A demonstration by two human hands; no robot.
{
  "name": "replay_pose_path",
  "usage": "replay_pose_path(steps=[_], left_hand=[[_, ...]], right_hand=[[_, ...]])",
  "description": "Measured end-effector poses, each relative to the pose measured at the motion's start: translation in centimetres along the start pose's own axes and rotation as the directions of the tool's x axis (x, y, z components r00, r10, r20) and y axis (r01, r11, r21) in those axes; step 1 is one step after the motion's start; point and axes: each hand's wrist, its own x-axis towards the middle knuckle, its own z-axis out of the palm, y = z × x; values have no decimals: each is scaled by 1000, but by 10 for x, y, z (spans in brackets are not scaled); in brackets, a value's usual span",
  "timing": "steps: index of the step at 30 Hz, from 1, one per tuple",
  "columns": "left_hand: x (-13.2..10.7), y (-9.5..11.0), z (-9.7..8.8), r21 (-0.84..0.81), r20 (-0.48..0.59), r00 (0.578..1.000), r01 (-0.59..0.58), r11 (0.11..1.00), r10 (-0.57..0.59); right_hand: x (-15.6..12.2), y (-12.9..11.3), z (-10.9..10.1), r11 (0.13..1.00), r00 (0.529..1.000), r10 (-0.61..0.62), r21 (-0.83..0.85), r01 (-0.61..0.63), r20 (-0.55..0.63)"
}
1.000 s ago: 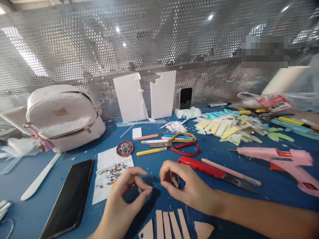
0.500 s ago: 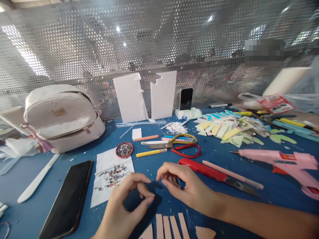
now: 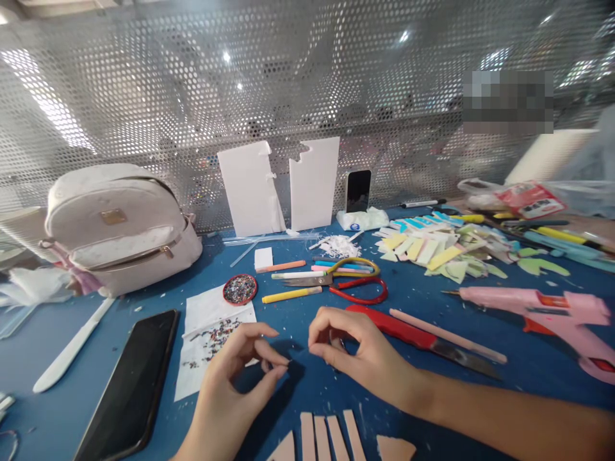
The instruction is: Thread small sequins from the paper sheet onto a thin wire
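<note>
My left hand (image 3: 235, 384) and my right hand (image 3: 358, 355) hover close together just above the blue table (image 3: 528, 378), a small gap between them. Each hand pinches thumb against fingertips; what they hold is too small to make out, perhaps a thin thread running between them. A white paper sheet (image 3: 211, 339) strewn with tiny glittery bits lies just left of my left hand. Red-handled shears (image 3: 413, 336) lie right behind my right hand. Pink foam strips (image 3: 327, 435) sit at the table's near edge, below both hands.
A black phone (image 3: 132, 384) and a white blade (image 3: 72, 346) lie at left, a white backpack (image 3: 120, 224) behind them. A red dish of glitter (image 3: 240, 288), pens, scissors (image 3: 350, 278), foam scraps (image 3: 437, 246) and a pink glue gun (image 3: 542, 314) spread across the middle and right. Perforated metal wall behind.
My hands drew closer together half a second ago, then moved slightly apart again. Both pinches stay closed. Nothing else on the table has moved.
</note>
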Motion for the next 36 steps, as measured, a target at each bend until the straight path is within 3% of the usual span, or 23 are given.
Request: replay_pose_path(steps=[9, 36], left_hand=[[5, -4, -3, -116, -6, 1000, 16, 993, -17], [6, -3, -2, -136, 30, 997, 71, 988, -68]], right_hand=[[-6, -5, -4, 995, 995, -99, -27, 100, 24], [-7, -3, -1, 989, 993, -117, -85, 117, 2]])
